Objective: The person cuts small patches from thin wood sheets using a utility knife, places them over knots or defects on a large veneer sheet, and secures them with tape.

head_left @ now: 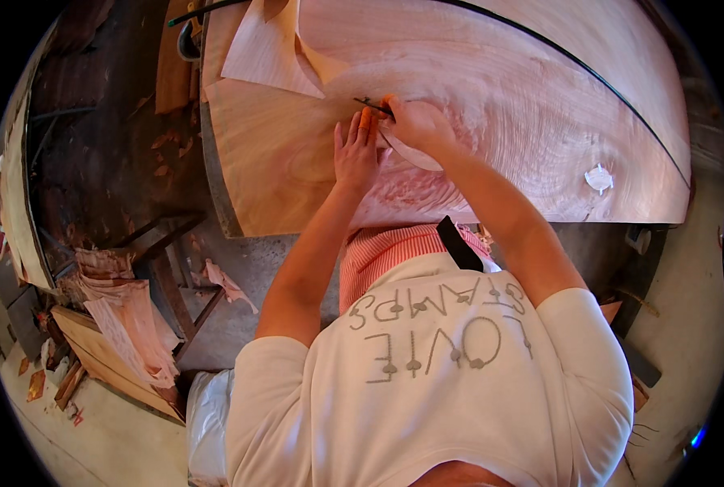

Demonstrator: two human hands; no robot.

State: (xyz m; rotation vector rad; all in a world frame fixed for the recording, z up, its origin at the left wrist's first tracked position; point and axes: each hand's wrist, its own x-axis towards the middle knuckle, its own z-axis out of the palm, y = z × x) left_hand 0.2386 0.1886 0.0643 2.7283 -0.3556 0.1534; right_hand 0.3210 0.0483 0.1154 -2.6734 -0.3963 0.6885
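Observation:
A wide sheet of reddish wood veneer (273, 162) lies in front of me. My left hand (357, 158) rests flat on it with fingers stretched out, holding nothing. Orange covers wrap some fingertips on both hands. Just to its right, my right hand (417, 126) is closed around a slim dark knife (370, 105), whose thin end points left over the veneer, just beyond the left fingertips. Below the right wrist lies a pale loose veneer piece (415, 155) with a curved edge. Part of the knife's handle is hidden in the right hand.
A torn, curled veneer piece (269, 53) lies at the far left of the sheet. A black cord (569, 55) runs across the far right side. A small white scrap (598, 178) sits at right. Veneer scraps (131, 312) hang beside a metal frame (167, 280) at lower left.

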